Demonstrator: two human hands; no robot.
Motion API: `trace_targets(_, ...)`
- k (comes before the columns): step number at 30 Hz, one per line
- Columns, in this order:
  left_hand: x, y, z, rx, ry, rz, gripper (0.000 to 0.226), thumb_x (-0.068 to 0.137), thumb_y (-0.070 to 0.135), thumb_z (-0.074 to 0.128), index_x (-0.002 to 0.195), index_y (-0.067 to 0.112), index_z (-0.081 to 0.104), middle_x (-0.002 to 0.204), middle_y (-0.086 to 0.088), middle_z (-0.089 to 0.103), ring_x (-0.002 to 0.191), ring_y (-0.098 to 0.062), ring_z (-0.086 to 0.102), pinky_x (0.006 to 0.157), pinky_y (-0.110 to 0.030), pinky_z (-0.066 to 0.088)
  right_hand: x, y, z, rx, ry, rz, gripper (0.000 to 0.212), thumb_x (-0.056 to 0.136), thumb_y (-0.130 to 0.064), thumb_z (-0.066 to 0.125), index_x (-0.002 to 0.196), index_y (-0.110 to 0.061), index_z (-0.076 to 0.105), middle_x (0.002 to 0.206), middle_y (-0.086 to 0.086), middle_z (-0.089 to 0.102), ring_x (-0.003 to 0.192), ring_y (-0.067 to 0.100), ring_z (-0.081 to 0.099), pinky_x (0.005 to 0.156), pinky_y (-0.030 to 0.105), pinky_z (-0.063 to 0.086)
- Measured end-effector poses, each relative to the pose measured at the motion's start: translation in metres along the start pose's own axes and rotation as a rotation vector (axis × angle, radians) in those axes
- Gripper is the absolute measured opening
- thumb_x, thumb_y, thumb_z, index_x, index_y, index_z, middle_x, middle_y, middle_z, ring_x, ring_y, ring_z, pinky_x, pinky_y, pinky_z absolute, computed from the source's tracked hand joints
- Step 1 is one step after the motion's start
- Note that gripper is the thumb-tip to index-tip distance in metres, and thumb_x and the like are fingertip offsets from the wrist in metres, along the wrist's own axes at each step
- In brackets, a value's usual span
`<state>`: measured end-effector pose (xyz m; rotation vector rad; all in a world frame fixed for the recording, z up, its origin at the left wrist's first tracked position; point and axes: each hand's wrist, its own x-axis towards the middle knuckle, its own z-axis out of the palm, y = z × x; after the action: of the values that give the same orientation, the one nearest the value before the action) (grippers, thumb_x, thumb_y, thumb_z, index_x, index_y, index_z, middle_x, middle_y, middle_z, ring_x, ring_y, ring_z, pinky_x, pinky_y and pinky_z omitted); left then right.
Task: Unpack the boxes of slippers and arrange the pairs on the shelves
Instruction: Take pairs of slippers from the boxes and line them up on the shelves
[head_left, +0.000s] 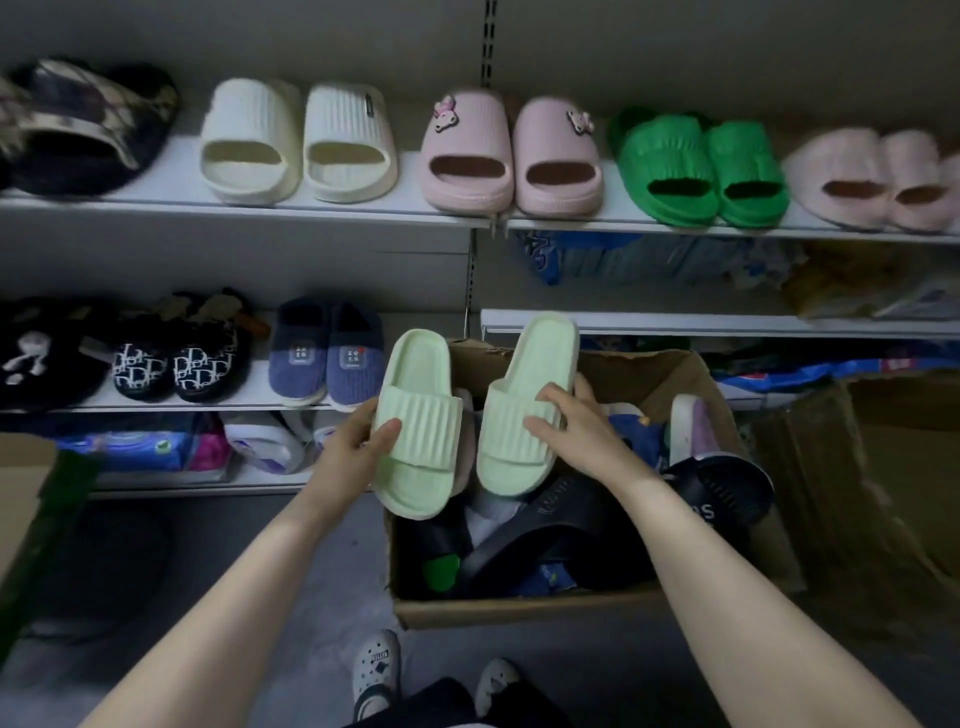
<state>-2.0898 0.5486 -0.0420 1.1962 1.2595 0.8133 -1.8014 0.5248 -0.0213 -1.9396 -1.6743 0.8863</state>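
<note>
Pale green left slipper and right slipper hang over the cardboard box, toward its 11 o'clock side. Left hand and right hand each clasp one, fingers curled round the ribbed strap's edge. They look like light, springy foam, so gripping at the strap seems surest.

In the cardboard box, at its right side, a black slide bears a white "S" next to a letter that is cut off. Up and left of the box, the black monogram slippers show a white pattern in which "D" reads. Just left of the box, the grey patches on the blue slippers are too small to read.
</note>
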Motion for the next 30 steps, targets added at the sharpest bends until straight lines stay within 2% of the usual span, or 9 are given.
trace_targets(2,-0.003,0.001,0.003,0.003,0.005,-0.005,0.047,0.083,0.041,0.059,0.126,0.025,0.059,0.115,0.004,0.069,0.111,-0.019,0.062,0.096,-0.042,0.05,0.0,-0.015,-0.025,0.051,0.025,-0.001,0.013,0.091,-0.028,0.061,0.094,-0.02,0.052,0.124,0.002,0.04,0.106,0.018,0.047,0.073,0.027,0.035)
trace_targets(5,-0.007,0.001,0.007,0.001,-0.011,0.008,0.046,0.082,0.041,0.058,0.126,0.027,0.059,0.114,0.005,0.069,0.11,-0.017,0.063,0.096,-0.04,0.049,-0.007,-0.029,-0.04,0.11,-0.12,0.046,0.019,0.09,-0.031,0.062,0.102,-0.023,0.051,0.118,0.002,0.048,0.101,0.017,0.052,0.069,0.025,0.037)
trace_targets(9,-0.016,-0.005,0.007,0.003,-0.007,0.007,0.049,0.08,0.042,0.061,0.127,0.03,0.058,0.112,0.005,0.07,0.108,-0.017,0.064,0.094,-0.04,0.05,-0.019,-0.021,0.0,0.095,-0.134,0.083,0.072,0.086,-0.038,0.07,0.145,-0.031,0.03,0.142,0.001,0.044,0.125,0.021,0.048,0.1,0.037,0.042)
trace_targets(11,-0.023,-0.006,0.007,-0.003,-0.001,-0.002,0.05,0.077,0.04,0.063,0.125,0.027,0.059,0.112,0.003,0.07,0.107,-0.02,0.064,0.093,-0.042,0.051,-0.026,-0.014,0.019,0.132,-0.123,0.132,0.085,0.087,-0.041,0.069,0.153,-0.028,0.017,0.144,0.0,0.046,0.129,0.023,0.048,0.103,0.039,0.043)
trace_targets(17,-0.038,-0.011,0.0,-0.033,0.059,-0.049,0.063,0.069,0.038,0.067,0.13,0.029,0.055,0.111,-0.001,0.068,0.105,-0.022,0.063,0.085,-0.035,0.052,-0.032,-0.011,0.019,0.119,-0.075,0.114,0.077,0.09,-0.045,0.064,0.153,-0.027,0.024,0.144,0.0,0.046,0.128,0.023,0.048,0.103,0.036,0.042)
trace_targets(22,-0.049,-0.006,-0.004,-0.126,0.093,-0.027,0.047,0.078,0.03,0.068,0.122,0.044,0.056,0.121,0.0,0.066,0.113,-0.024,0.062,0.096,-0.048,0.05,-0.025,-0.03,-0.003,0.214,0.022,-0.022,0.065,0.092,-0.04,0.063,0.148,-0.028,0.031,0.127,-0.009,0.052,0.119,0.018,0.052,0.098,0.037,0.045)
trace_targets(26,-0.059,0.014,-0.019,-0.153,0.116,0.05,0.069,0.072,0.041,0.07,0.136,0.027,0.051,0.122,-0.005,0.066,0.109,-0.024,0.064,0.087,-0.042,0.055,-0.02,-0.055,-0.017,0.24,0.046,-0.095,0.066,0.092,-0.044,0.061,0.15,-0.033,0.031,0.137,-0.008,0.053,0.12,0.017,0.054,0.1,0.042,0.048)
trace_targets(28,-0.063,0.025,-0.03,-0.161,0.13,0.092,0.064,0.078,0.033,0.069,0.138,0.022,0.048,0.121,-0.007,0.065,0.107,-0.022,0.065,0.079,-0.031,0.055,-0.025,-0.072,-0.021,0.27,0.07,-0.129,0.065,0.091,-0.045,0.063,0.149,-0.035,0.033,0.134,-0.011,0.054,0.118,0.015,0.056,0.1,0.041,0.049)
trace_targets(30,-0.068,0.037,-0.043,-0.184,0.134,0.122,0.058,0.089,0.02,0.065,0.143,0.018,0.043,0.129,-0.01,0.061,0.113,-0.024,0.062,0.084,-0.031,0.054,-0.034,-0.094,-0.026,0.329,0.092,-0.183,0.061,0.092,-0.039,0.064,0.146,-0.037,0.036,0.121,-0.02,0.057,0.112,0.01,0.058,0.098,0.038,0.051)
